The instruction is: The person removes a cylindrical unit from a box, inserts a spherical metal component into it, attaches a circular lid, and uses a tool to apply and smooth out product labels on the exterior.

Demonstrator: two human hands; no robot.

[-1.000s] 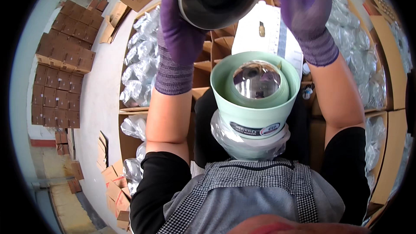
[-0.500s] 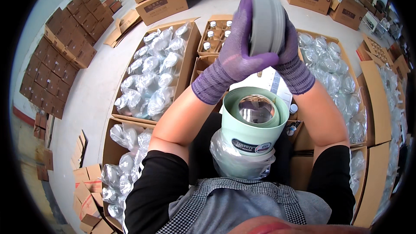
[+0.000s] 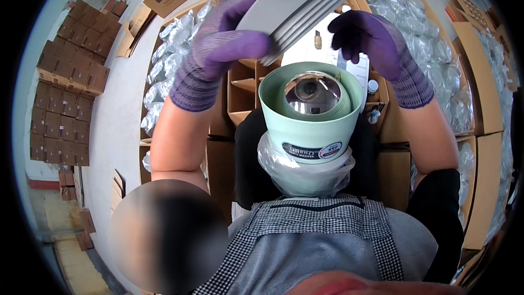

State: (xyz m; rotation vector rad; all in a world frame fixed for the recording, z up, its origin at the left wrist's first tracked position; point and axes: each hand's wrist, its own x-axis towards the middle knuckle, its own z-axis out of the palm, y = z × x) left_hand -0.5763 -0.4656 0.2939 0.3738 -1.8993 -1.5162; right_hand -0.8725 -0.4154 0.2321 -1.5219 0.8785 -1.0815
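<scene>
Grey lid [image 3: 295, 8] tilted, gripped by left hand [image 3: 218, 49], right hand [image 3: 371, 41] half-curled beside it, above green pot [image 3: 311, 125]

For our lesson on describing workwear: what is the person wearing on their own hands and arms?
Both the left hand and the right hand wear purple knitted gloves with ribbed, striped cuffs reaching just past the wrists. The forearms are bare below them. Short black sleeves cover the upper arms, beside a checked apron.
</scene>
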